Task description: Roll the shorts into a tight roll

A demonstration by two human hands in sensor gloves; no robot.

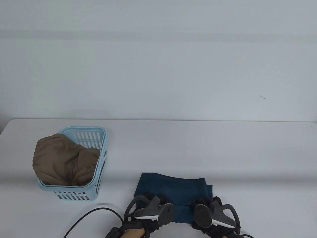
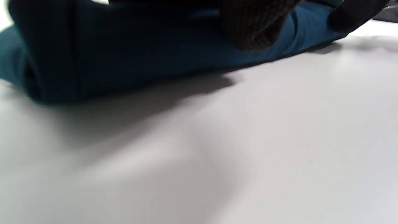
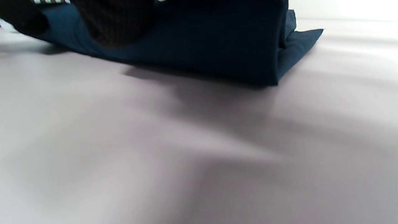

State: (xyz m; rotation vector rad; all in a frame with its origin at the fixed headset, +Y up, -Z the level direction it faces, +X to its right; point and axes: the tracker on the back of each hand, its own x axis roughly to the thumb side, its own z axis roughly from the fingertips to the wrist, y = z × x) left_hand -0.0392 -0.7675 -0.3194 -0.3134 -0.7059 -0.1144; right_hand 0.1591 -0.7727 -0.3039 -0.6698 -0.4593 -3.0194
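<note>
the dark teal shorts (image 1: pixel 173 191) lie folded near the table's (image 1: pixel 198 148) front edge. the left hand (image 1: pixel 151 205) and right hand (image 1: pixel 210 210) grip its near edge, fingers curled on the cloth, likely to turn the roll evenly. a blue basket (image 1: pixel 99 158) holding brown cloth (image 1: pixel 62 161) stands near the left edge.

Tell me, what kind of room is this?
Probably a lab-style recording setup for folding clothes: a plain white table, a blue basket holding brown clothing, and teal shorts under gloved, tracker-wearing hands.
</note>
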